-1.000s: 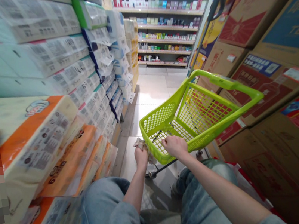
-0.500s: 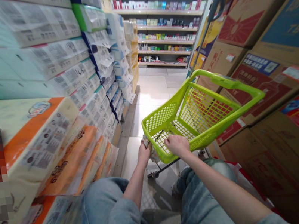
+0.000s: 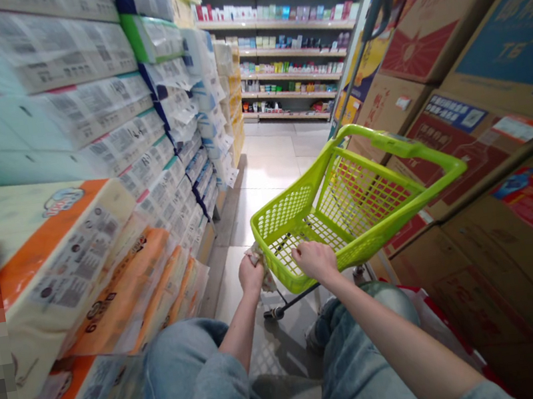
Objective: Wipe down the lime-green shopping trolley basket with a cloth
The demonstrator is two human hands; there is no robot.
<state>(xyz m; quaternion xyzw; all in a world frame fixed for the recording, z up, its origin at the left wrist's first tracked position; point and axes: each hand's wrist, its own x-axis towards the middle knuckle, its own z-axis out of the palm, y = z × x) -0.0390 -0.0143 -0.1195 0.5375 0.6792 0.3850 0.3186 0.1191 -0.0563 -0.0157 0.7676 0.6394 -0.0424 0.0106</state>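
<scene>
A lime-green shopping cart (image 3: 292,205) with a lattice basket stands on the floor in front of my knees, its handle off to the right. My right hand (image 3: 315,262) is closed over the near rim of the basket, knuckles up. At the basket's left end, my left hand (image 3: 251,275) is closed on a crumpled, light patterned cloth (image 3: 268,281). Part of the cloth shows between that hand and the outside of the cart. Whether the cloth touches the cart there I cannot tell. The basket's lattice floor shows between the rims.
Stacked tissue packs (image 3: 95,112) line the left side, with orange packs (image 3: 120,297) close by my left knee. Tall cardboard boxes (image 3: 501,277) wall the right side. A pale tiled floor (image 3: 266,166) runs to shelves of small goods (image 3: 286,41) at the back.
My left hand has shifted slightly left, away from the basket's end, with the cloth in it. My right hand stays on the near rim. The view has moved a little.
</scene>
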